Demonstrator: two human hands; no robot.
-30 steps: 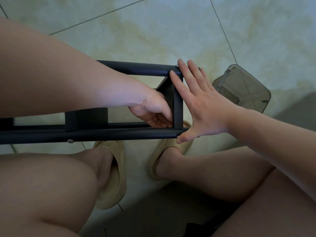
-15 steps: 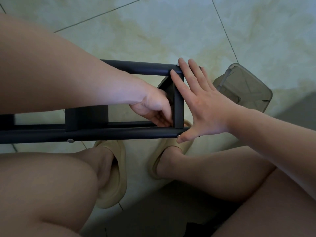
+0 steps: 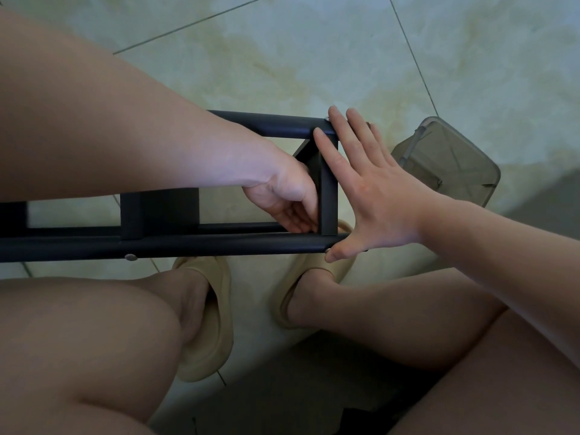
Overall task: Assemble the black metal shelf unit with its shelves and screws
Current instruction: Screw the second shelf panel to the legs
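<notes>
The black metal shelf frame (image 3: 188, 246) lies sideways above my knees, its two long tubes running left to right. A short end crossbar (image 3: 329, 189) joins them at the right end. My left hand (image 3: 282, 196) reaches inside the frame, its fingers curled against the crossbar's inner side at the lower corner. Anything small it may be pinching is hidden. My right hand (image 3: 376, 202) presses flat against the frame's outer end, with straight fingers on the far tube and the thumb under the near tube. A silver screw head (image 3: 131, 256) shows on the near tube.
A smoky clear plastic box (image 3: 448, 161) stands on the tiled floor, right of the frame's end. My feet in beige slippers (image 3: 207, 324) are under the frame, and my knees fill the lower view. Pale tiles lie beyond.
Hardly anything has changed. My left hand's fingers have shifted slightly at the crossbar, and my right hand stays pressed flat on the frame's end.
</notes>
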